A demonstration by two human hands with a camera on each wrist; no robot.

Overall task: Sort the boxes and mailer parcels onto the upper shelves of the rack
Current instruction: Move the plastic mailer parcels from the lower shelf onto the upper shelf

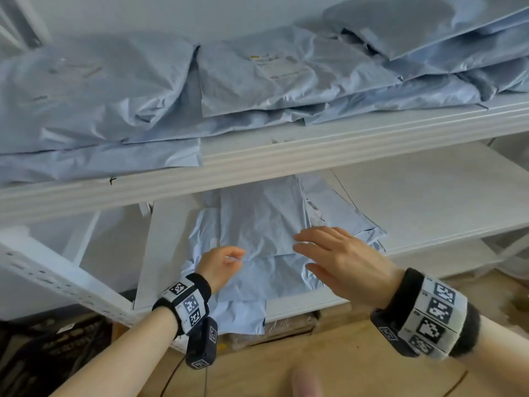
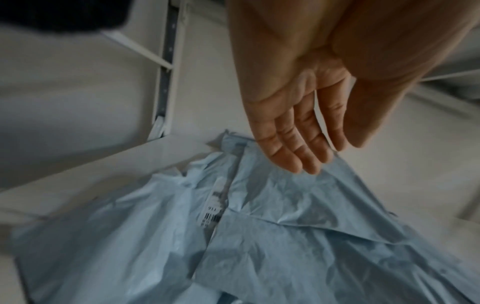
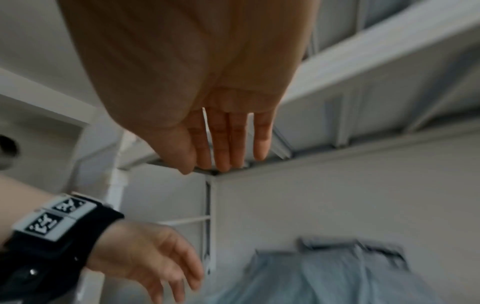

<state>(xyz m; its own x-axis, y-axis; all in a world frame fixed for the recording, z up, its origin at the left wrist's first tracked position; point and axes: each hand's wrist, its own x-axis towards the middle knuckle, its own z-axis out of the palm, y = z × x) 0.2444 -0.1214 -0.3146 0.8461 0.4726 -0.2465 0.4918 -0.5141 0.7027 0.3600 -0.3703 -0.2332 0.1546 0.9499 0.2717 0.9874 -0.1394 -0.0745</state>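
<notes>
Several pale blue mailer parcels lie in a loose pile on the lower white shelf; the pile also shows in the left wrist view and the right wrist view. More blue mailers are stacked along the upper shelf. My left hand hovers over the pile's left part, fingers loosely extended and empty. My right hand is spread flat above the pile's right side, fingers straight, holding nothing. No boxes are in view.
The rack's white perforated upright slants at the left. A wooden floor lies below the lower shelf. Dark clutter sits at the bottom left. The lower shelf's right half is bare white board.
</notes>
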